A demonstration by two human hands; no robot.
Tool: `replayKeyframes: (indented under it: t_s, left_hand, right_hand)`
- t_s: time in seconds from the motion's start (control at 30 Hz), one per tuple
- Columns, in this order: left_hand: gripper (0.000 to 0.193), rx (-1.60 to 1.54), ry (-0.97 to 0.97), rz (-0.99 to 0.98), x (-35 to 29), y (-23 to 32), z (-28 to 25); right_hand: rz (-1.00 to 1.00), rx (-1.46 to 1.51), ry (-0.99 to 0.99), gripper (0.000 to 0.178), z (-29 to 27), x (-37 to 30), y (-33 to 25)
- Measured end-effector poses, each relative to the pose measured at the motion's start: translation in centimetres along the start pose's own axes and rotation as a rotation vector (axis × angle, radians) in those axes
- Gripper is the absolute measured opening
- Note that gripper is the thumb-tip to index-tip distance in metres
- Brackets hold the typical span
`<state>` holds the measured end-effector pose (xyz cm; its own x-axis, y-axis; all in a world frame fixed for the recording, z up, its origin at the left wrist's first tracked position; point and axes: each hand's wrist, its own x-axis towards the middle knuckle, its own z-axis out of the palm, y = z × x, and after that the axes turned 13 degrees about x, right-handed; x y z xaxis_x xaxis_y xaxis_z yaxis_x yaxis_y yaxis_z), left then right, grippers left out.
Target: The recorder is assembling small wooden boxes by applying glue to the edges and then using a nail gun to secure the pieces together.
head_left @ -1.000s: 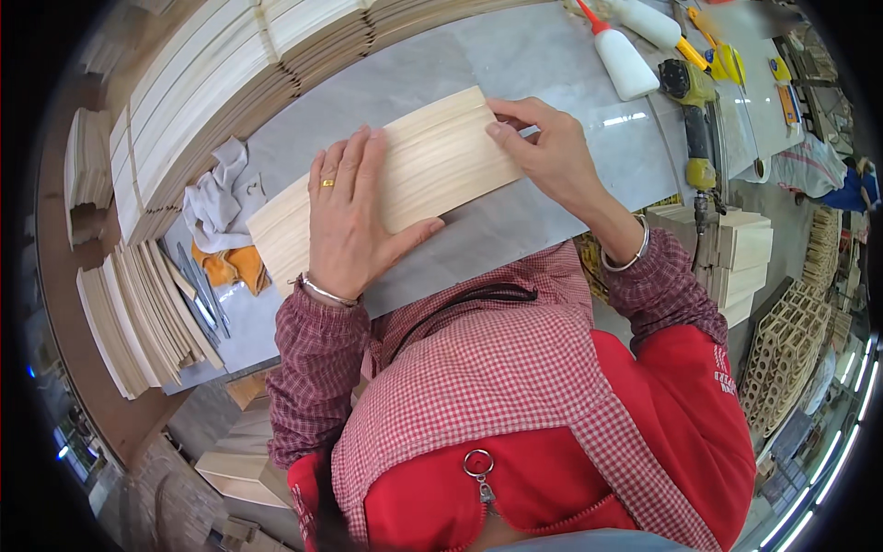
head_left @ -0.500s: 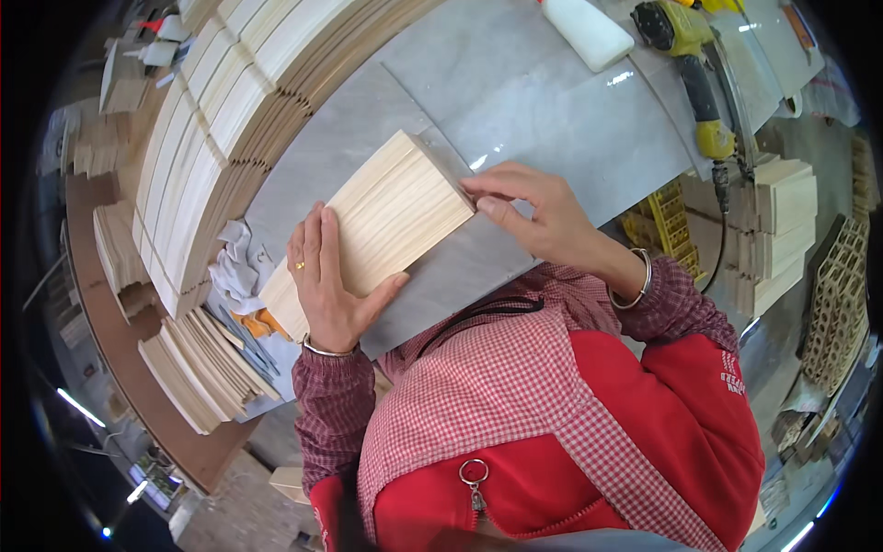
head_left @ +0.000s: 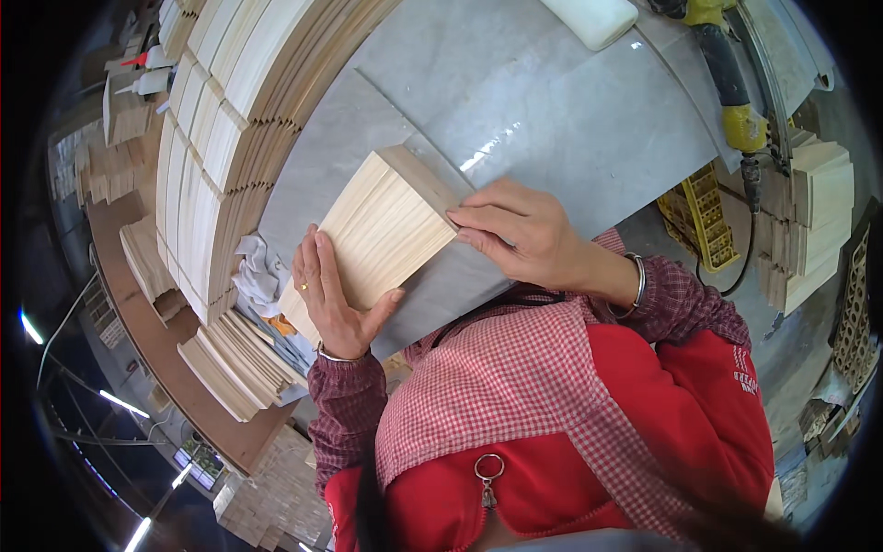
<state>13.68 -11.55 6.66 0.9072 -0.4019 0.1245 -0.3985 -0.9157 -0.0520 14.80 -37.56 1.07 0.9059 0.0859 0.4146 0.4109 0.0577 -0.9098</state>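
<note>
A pale, box-shaped wooden piece (head_left: pixel 377 225) lies slantwise on the grey tabletop, its darker end face turned to the far right. My left hand (head_left: pixel 331 299) rests on its near-left part, fingers stretched over the top and thumb spread toward the near edge. At the right end, my right hand (head_left: pixel 520 230) is closed in a pinch against the near corner. Whatever may be between those fingertips is hidden.
Tall strapped stacks of pale boards (head_left: pixel 239 120) line the left side. Thin slats (head_left: pixel 230 363) and a white cloth (head_left: pixel 259 276) lie nearer. A white bottle (head_left: pixel 598 18) and a yellow-black power tool (head_left: pixel 722 74) are at far right, above a yellow crate (head_left: pixel 704 216).
The whole view has shifted, with the bottle and power tool higher in the picture. Both hands keep nearly the same places on the wooden piece; the right fingertips stay at its corner.
</note>
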Motion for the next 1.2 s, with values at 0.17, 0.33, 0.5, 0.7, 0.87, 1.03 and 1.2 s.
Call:
replayKeyframes:
  t_s: [0.17,0.33,0.5,0.7,0.87,1.03,1.2]
  left_hand:
    - [0.100,0.014,-0.001,-0.004,0.04,0.14,-0.01]
    - [0.101,0.019,0.008,-0.011,0.14,0.32,0.10]
    - [0.101,0.027,0.022,-0.011,0.15,0.36,0.17]
    - [0.101,0.013,0.033,-0.004,0.15,0.38,0.17]
    - [0.101,-0.001,0.038,0.009,0.26,0.27,0.20]
    - [0.101,-0.020,0.039,0.014,0.34,0.26,0.05]
    - [0.101,-0.036,0.047,0.012,0.29,0.15,0.10]
  right_hand:
    - [-0.034,-0.023,-0.024,0.020,-0.12,0.29,-0.05]
    - [-0.036,-0.033,-0.040,0.019,-0.15,0.49,-0.33]
    - [-0.050,-0.046,-0.042,0.020,-0.05,0.57,-0.49]
    - [-0.105,-0.143,-0.062,0.023,-0.10,0.29,-0.48]
    - [-0.184,-0.259,-0.067,0.024,0.12,-0.12,-0.48]
    - [-0.250,-0.337,-0.058,0.025,0.40,-0.18,-0.57]
    - [-0.210,-0.276,-0.097,0.029,-0.19,-0.08,-0.87]
